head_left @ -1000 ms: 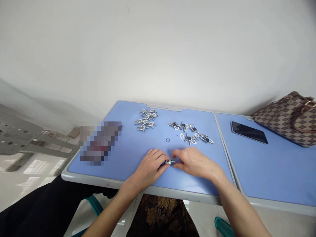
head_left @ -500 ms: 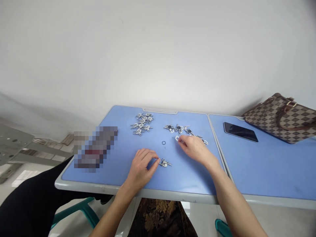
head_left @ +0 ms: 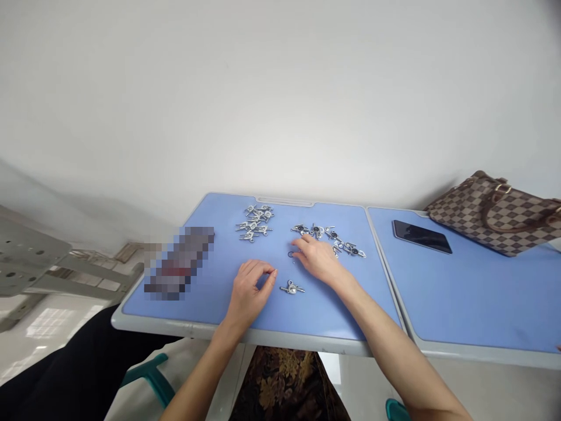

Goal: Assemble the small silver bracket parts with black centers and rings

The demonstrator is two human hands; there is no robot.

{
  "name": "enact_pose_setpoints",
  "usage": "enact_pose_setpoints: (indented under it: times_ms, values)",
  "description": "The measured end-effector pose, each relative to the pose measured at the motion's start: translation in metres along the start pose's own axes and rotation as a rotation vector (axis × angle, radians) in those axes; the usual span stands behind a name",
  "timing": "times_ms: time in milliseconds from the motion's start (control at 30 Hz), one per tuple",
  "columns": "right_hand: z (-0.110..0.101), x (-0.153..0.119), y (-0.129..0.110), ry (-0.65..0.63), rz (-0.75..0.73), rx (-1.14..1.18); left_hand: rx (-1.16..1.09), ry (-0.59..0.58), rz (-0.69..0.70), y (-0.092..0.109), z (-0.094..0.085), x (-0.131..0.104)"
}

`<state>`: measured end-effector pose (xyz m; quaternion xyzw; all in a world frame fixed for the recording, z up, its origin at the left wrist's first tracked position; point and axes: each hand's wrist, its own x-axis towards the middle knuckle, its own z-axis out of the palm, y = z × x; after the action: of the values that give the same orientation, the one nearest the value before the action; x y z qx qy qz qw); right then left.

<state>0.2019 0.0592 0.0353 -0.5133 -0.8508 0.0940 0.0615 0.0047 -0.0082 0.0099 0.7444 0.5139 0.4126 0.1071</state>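
On the blue table [head_left: 315,316], a silver metal fitting [head_left: 292,287] with thin arms and a loop lies by itself. My left hand [head_left: 251,290] rests just left of it, apart from it, thumb and forefinger tips together. Anything between those tips is too small to make out. A small dark ring [head_left: 290,254] lies farther back, and my right hand [head_left: 319,257] is over it, thumb and forefinger apart around its right side. Behind that hand are several metal fittings with dark round centres [head_left: 334,235]. Another pile of silver fittings [head_left: 255,223] lies at the back left.
A blurred-out flat object [head_left: 182,263] lies at the table's left. On the adjoining table [head_left: 482,304] are a black phone [head_left: 421,235] and a checked handbag [head_left: 495,213] against the wall. A person's dark-clothed leg [head_left: 79,356] is at the lower left.
My right hand has moved left from the fittings with dark centres to the ring, its fingers parting. My left hand has drawn off the single fitting. The view has shifted slightly.
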Motion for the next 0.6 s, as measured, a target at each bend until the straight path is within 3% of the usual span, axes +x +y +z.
enact_pose_setpoints:
  times_ms: [133,433,600]
  values:
    - [0.002,0.008,-0.005,-0.081,0.001,-0.056,-0.002,0.008,-0.007,0.000,0.000,-0.001]
    - [0.001,0.006,-0.004,-0.075,-0.048,-0.054,0.001,-0.009,-0.017,-0.007,0.002,0.009]
    - [-0.001,0.001,-0.004,-0.067,-0.034,-0.057,0.017,-0.257,-0.123,-0.025,-0.001,0.028]
